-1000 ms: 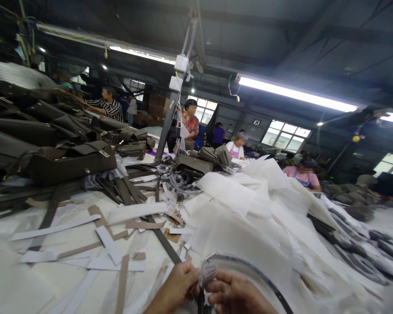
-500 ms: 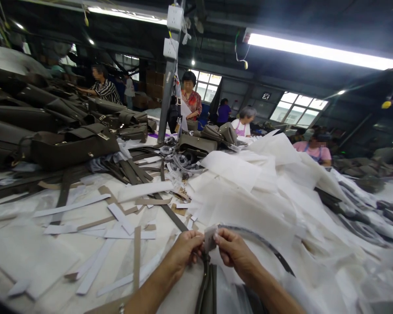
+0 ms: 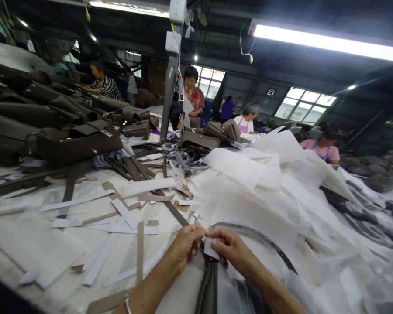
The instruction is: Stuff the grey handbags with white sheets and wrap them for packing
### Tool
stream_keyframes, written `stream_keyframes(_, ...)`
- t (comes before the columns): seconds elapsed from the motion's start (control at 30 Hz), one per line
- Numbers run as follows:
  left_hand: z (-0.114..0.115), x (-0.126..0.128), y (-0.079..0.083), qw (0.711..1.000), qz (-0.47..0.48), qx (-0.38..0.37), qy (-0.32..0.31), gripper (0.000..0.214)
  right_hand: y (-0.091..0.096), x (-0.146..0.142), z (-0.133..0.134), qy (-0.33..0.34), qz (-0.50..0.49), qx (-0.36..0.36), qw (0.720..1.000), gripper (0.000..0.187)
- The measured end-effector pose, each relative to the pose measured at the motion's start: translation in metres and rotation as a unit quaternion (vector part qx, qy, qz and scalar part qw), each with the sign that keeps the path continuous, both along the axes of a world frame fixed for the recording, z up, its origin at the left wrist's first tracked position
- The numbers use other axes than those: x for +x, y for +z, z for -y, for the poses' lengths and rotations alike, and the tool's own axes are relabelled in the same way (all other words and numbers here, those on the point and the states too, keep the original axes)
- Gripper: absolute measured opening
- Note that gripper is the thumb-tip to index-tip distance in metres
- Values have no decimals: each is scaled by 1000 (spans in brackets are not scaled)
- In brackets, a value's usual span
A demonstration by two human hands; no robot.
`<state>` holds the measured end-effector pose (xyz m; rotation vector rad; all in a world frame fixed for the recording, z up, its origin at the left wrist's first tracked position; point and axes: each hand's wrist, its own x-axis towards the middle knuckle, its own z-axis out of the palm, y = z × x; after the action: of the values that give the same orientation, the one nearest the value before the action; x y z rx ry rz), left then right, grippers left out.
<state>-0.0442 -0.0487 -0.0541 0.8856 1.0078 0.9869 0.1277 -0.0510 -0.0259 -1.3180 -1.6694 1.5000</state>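
Between my hands is a small whitish wrapping piece (image 3: pixel 211 249) at the top of a dark olive bag (image 3: pixel 210 285), whose lower part runs out of the frame. My left hand (image 3: pixel 190 243) is closed in a pinch at the left of this piece, by the dark strap end. From the other side, my right hand (image 3: pixel 228 245) pinches the wrapping piece between thumb and fingers. A dark strap (image 3: pixel 268 244) in clear plastic curves away behind my right hand. The fingertips partly hide what lies beneath the wrapping.
White and brown strips (image 3: pixel 98 257) lie scattered at left. A heap of white sheets (image 3: pixel 249 196) rises at right. Dark olive bags (image 3: pixel 78 144) are piled at the back left, near a metal post (image 3: pixel 168 96). Several co-workers (image 3: pixel 194 98) are farther back.
The wrapping piece stood upright between my hands and now lies folded down lower over the bag's top. My hands have drawn closer together. The view has shifted slightly.
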Motion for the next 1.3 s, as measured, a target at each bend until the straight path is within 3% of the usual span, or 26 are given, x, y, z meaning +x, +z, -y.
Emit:
stream_keyframes(0.1,6,2,8,997,-50,64,9,26,1,-1,-2,11,-5,-1,1000,53)
stream_keyframes(0.17,14,1,15,980,-121,157,11,15,-3,-3,-4,11,-11,8,1000,54)
stream_keyframes(0.23,21,-5,18,937,-225,268,-10,15,-7,-3,-4,6,-32,5,999,60)
stream_keyframes(0.3,26,-12,18,884,-317,339,-54,32,-9,-2,-3,5,-56,-6,998,63)
stream_keyframes(0.4,28,-19,13,851,-381,346,-108,46,-9,1,1,20,-65,-5,998,55)
stream_keyframes(0.47,28,-20,10,846,-400,338,-103,45,-8,1,2,30,-66,-1,997,52)
stream_keyframes(0.63,29,-11,9,860,-390,327,-37,31,-12,-7,2,-7,-61,4,998,46)
stream_keyframes(0.77,29,-5,13,912,-333,233,42,28,-18,-10,1,-70,-48,1,996,45)
stream_keyframes(0.9,25,-3,16,971,-226,79,-14,32,-25,-8,1,-94,-46,22,994,40)
stream_keyframes(1.0,19,-4,15,986,-162,17,-42,22,-28,-8,1,-91,-45,35,994,40)
stream_keyframes(1.3,17,-9,13,982,-174,34,-62,21,-19,-14,11,-98,24,129,986,24)
